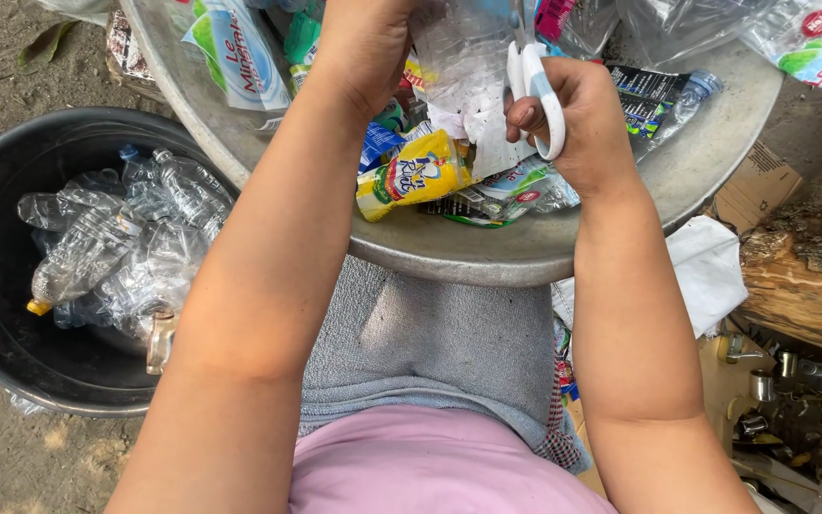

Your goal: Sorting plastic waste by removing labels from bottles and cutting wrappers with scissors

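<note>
Over the wide metal basin (449,252), the left hand (365,43) closes its grip on a clear plastic bottle (463,67), while the right hand (577,119) is wrapped around white-handled scissors (535,90) (blades hidden behind the plastic). To cut cleanly, I judge, keep the bottle taut and steady. It sits between both hands, above the basin's label scraps (416,176); a black tub (11,352) lies left of the basin.

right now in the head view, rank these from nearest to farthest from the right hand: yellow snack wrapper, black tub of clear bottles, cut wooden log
1. Yellow snack wrapper: in the grey metal basin, just left of the right hand.
2. Cut wooden log: on the ground, lower right.
3. Black tub of clear bottles: far left, beyond the left hand's arm.
</note>
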